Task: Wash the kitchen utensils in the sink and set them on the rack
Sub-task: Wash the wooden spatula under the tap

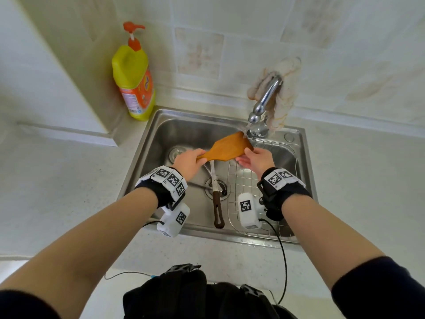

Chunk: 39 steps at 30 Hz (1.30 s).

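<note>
Two hands, head view: left hand (187,161) curled round the handle of the wooden spatula (227,147); right hand (255,160) with relaxed fingers touching the blade's near edge; spatula held between them over the sink (161,130), blade tip just under the tap (264,100); wire rack (243,180) in the sink beneath the right hand; dark-handled utensil (217,203) lying in the basin below the left hand; yellow detergent bottle (134,81) on the bench (69,180), well beyond the left hand.
</note>
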Motion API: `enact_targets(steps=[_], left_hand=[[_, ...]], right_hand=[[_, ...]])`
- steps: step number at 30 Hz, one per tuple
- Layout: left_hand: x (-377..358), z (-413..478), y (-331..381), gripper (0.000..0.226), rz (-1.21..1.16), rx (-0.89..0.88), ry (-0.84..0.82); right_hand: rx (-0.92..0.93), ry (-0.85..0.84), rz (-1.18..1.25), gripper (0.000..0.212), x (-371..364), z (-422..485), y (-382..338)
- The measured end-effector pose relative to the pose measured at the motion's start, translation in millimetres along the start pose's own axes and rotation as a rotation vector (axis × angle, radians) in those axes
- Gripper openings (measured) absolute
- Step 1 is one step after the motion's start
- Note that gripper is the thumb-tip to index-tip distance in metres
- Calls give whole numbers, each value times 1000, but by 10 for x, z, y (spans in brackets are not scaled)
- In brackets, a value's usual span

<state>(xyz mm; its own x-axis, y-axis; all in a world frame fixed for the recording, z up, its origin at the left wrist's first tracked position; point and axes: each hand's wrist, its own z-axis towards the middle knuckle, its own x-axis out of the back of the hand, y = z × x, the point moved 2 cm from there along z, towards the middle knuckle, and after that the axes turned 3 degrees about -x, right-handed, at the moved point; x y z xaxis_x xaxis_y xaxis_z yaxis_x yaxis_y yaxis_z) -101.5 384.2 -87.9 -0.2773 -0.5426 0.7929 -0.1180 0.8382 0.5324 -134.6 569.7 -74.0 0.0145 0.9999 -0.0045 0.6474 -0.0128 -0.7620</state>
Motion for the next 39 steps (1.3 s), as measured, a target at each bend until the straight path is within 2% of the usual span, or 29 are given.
enact_targets(steps=[2, 3, 6, 8, 9, 11, 16, 20, 21, 24, 25, 28, 29, 32, 33, 36, 37, 39], left_hand=[[37, 39, 17, 31, 20, -11, 3], [47, 38, 26, 32, 46, -16, 2], [9, -1, 32, 34, 130, -20, -17], [-18, -12, 68, 33, 132, -37, -19], [-19, -19, 97, 32, 135, -47, -17], [-7, -37, 141, 32, 164, -65, -17], [33, -133, 158, 33, 201, -106, -3], [13, -149, 234, 29, 237, -146, -17], [7, -160, 250, 29, 214, -141, -24], [-42, -212, 258, 31, 181, -111, -60], [-53, -217, 259, 30, 186, -106, -65], [-11, -183, 264, 24, 171, -102, -50], [7, -174, 261, 25, 155, -100, -54], [29, -204, 259, 28, 142, -84, -90], [28, -217, 256, 29, 141, -78, -96], [53, -210, 262, 26, 163, -85, -103], [77, -199, 271, 26, 167, -89, -95], [114, -188, 307, 26, 166, -94, -77]], right_hand=[[48, 46, -78, 26, 26, 22, -43], [94, 105, -203, 26, 43, 31, -53], [358, 236, -818, 47, 5, -74, -11], [633, 149, -1343, 72, -148, -202, 143], [729, 64, -1527, 82, -217, -239, 247], [782, -27, -1670, 89, -254, -244, 366], [617, 172, -1588, 87, -188, -203, 327], [787, 14, -1620, 93, -277, -302, 497], [774, 38, -1646, 96, -217, -244, 461], [540, 199, -1553, 96, -45, -186, 413], [548, 186, -1550, 96, -84, -222, 452], [750, -2, -1616, 94, -213, -320, 501], [744, -26, -1622, 95, -183, -291, 449], [525, 152, -1550, 95, 15, -206, 350], [532, 157, -1553, 95, -18, -243, 376], [720, -27, -1591, 95, -252, -368, 473], [726, -36, -1563, 96, -262, -345, 443], [608, 71, -1502, 98, -169, -240, 347]])
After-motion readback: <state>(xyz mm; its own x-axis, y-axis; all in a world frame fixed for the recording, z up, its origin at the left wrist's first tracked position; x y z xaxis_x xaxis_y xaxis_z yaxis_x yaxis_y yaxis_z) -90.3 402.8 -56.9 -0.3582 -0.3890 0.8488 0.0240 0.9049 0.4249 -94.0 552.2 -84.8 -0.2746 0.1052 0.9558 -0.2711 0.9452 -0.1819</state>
